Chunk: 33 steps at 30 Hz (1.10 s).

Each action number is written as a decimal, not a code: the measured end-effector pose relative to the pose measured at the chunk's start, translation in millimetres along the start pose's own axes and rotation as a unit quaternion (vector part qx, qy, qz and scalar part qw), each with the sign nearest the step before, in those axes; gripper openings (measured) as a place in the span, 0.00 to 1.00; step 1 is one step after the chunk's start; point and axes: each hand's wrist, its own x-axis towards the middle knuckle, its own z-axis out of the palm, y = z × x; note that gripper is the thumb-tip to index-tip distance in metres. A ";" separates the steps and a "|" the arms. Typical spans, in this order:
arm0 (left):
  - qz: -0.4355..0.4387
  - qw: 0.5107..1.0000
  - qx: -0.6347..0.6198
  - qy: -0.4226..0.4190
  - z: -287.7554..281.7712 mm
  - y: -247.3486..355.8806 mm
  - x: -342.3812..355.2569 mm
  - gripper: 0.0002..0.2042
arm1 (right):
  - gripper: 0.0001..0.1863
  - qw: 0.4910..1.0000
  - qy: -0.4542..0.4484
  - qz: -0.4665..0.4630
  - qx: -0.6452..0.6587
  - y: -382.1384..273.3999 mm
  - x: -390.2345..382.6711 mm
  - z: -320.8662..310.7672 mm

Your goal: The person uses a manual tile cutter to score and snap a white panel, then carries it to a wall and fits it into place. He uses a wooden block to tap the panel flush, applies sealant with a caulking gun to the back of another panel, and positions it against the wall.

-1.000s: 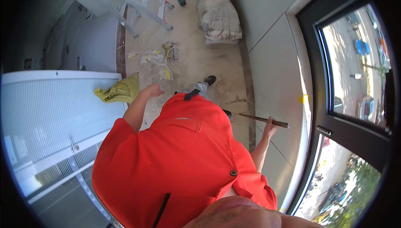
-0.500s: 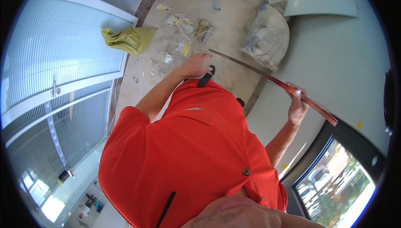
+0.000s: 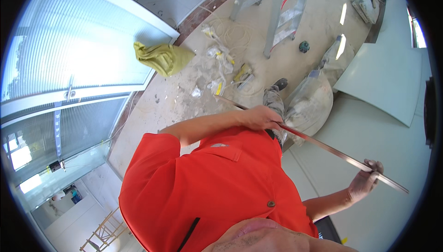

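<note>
Strip (image 3: 323, 145) — left hand (image 3: 261, 117) clasping, right hand (image 3: 363, 183) gripping

The left hand (image 3: 263, 116), apart from the long thin strip (image 3: 324, 145) in earlier views, now appears closed around it.

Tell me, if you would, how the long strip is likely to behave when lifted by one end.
The strip looks fairly stiff, as it shows no obvious sag between the left hand and the right hand. It is probably light for its length, being so thin. Its sheen suggests it could slip in a loose grip.
</note>
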 end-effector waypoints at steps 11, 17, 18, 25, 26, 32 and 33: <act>0.226 0.972 -0.027 -0.059 -89.8 65.8 392.1 0.15 | 0.26 0.972 -0.071 -0.194 -0.116 -47.4 276.5 -57.7; 0.323 0.946 0.017 -0.024 -142.1 118.1 548.0 0.18 | 0.22 0.915 -0.093 -0.326 -0.217 -88.9 360.6 -68.8; 0.336 0.942 0.017 -0.019 -154.8 119.7 568.3 0.18 | 0.21 0.903 -0.097 -0.350 -0.228 -88.0 373.0 -66.4; 0.362 0.928 0.092 -0.002 -224.6 88.2 752.7 0.13 | 0.22 0.906 0.026 -0.359 -0.224 -28.3 496.9 -89.2; 0.360 0.926 0.113 -0.001 -233.8 75.8 783.4 0.12 | 0.21 0.911 0.063 -0.334 -0.235 -13.3 518.2 -86.5; 0.304 0.927 0.218 -0.026 -305.9 -11.7 988.0 0.08 | 0.16 0.911 0.244 -0.192 -0.273 82.6 695.7 -70.8; 0.296 0.924 0.236 -0.046 -322.7 -33.2 1025.8 0.09 | 0.13 0.919 0.240 -0.161 -0.268 94.4 727.0 -75.6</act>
